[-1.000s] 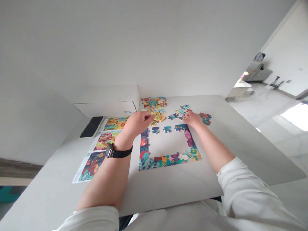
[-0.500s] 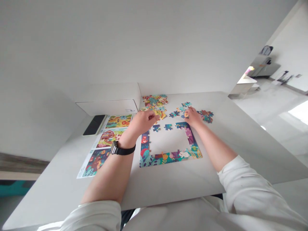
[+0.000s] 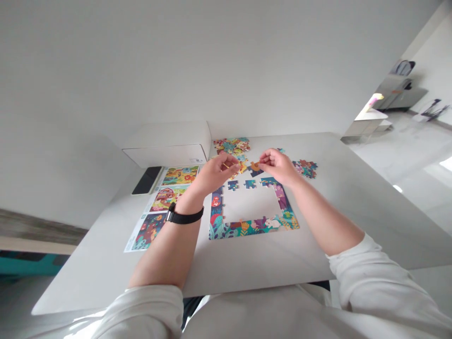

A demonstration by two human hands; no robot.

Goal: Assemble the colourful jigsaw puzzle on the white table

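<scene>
1 orange/navy puzzle pc. was pinched in R hand, past far edge of puzzle border, lying L of that hand, R nearer; L hand curled nr. border's far L corner, contents unclear.

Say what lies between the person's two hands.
In the head view, a dark-and-orange puzzle piece, pinched by the right hand, and some yellow pieces beside the left hand; whether that hand grips any is unclear.
</scene>
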